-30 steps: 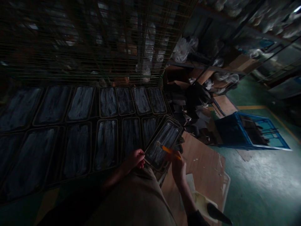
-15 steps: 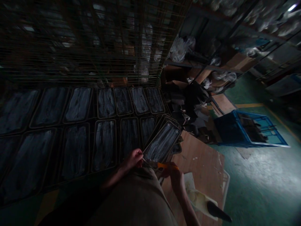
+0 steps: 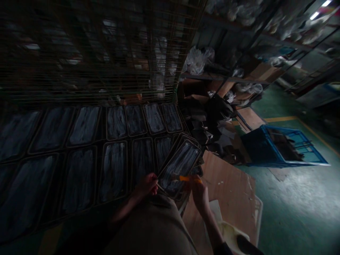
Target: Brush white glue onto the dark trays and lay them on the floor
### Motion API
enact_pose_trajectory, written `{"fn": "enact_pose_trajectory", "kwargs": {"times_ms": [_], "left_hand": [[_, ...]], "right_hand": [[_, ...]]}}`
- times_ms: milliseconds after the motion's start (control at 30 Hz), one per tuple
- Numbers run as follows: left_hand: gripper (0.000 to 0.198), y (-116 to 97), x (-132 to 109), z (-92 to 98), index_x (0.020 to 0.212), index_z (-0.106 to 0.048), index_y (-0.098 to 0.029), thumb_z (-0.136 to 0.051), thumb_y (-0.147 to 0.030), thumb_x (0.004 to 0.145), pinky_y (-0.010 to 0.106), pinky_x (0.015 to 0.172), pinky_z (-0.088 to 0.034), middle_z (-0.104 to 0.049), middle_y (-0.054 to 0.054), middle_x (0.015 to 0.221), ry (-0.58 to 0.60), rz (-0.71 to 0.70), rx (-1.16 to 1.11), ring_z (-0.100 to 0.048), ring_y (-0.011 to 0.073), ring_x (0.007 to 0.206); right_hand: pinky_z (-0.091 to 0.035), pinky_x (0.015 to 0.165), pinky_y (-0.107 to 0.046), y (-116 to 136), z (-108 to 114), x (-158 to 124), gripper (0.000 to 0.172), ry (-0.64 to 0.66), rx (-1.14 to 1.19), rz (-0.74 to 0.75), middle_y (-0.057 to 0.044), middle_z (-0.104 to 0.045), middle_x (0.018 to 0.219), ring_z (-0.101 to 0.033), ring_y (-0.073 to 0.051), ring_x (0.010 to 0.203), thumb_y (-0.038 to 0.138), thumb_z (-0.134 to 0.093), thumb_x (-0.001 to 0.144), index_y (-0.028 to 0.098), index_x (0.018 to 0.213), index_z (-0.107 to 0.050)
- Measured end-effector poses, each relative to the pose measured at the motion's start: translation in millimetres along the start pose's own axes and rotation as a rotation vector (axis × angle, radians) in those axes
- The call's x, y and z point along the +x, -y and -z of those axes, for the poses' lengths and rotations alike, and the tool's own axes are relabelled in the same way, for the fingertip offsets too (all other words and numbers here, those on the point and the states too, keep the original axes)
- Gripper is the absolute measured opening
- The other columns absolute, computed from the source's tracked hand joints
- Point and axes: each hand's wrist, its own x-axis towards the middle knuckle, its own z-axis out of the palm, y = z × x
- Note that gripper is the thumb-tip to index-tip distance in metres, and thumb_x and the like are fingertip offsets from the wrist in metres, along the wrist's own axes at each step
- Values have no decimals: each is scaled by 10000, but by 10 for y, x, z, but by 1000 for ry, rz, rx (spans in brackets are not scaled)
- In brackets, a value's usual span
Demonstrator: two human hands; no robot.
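My left hand is closed on the near corner of a dark rectangular tray streaked with white coating, and holds it tilted above my lap. My right hand grips a brush with an orange handle. The brush tip rests on the tray's lower part. Both forearms reach out from the bottom of the view.
Several similar coated trays lie in rows to the left, before a wire rack. A wooden board and a white container sit by my right arm. A blue crate stands on the green floor, beside cluttered shelves.
The brush moved from the tray's middle down past its near edge, then back onto the tray's lower part. The view shifted slightly right and up.
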Motion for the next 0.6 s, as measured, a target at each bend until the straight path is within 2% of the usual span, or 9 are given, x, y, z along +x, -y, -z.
{"fn": "enact_pose_trajectory", "kwargs": {"times_ms": [67,233,300,367,433,600], "left_hand": [[345,-1,12,-2,797,-462,-203,-659,-477,725,192,375,-413,-595,-61,491,-2,-8,4,-576,114,374],[465,11,9,-13,818,-471,-204,-702,-581,675,193,373,-414,-598,-69,506,-21,-78,-27,-578,114,376],[480,21,-3,-18,826,-474,-204,-709,-594,674,195,383,-429,-603,-68,517,-21,-77,-40,-589,115,387],[496,23,-17,-22,832,-472,-205,-714,-605,668,201,395,-450,-606,-68,525,-24,-71,-56,-605,122,405],[513,10,-31,-25,839,-467,-206,-719,-615,658,213,408,-472,-611,-63,531,-25,-59,-73,-629,139,430],[511,-70,-40,-37,866,-458,-197,-707,-602,677,236,454,-502,-650,-17,539,38,19,-100,-668,170,479]], "right_hand": [[-556,530,-249,-25,12,222,375,-64,35,11,-19,-705,663,-686,-179,565,547,-491,924,199,931,-633],[-579,613,-293,-104,161,906,459,-366,32,115,-42,-725,738,-697,-190,609,569,-503,899,160,1078,-607],[-582,659,-303,-134,162,1032,462,-407,5,144,-51,-732,779,-710,-189,659,548,-454,930,153,1129,-588],[-581,710,-308,-163,120,1011,443,-370,-39,164,-60,-739,833,-724,-191,734,520,-418,953,156,1148,-579],[-574,731,-304,-183,69,865,418,-285,-99,168,-60,-741,854,-731,-197,783,504,-426,956,167,1142,-586],[-553,636,-268,-118,85,435,388,-100,-138,74,-38,-727,762,-719,-190,676,490,-437,960,184,1111,-621]]}}
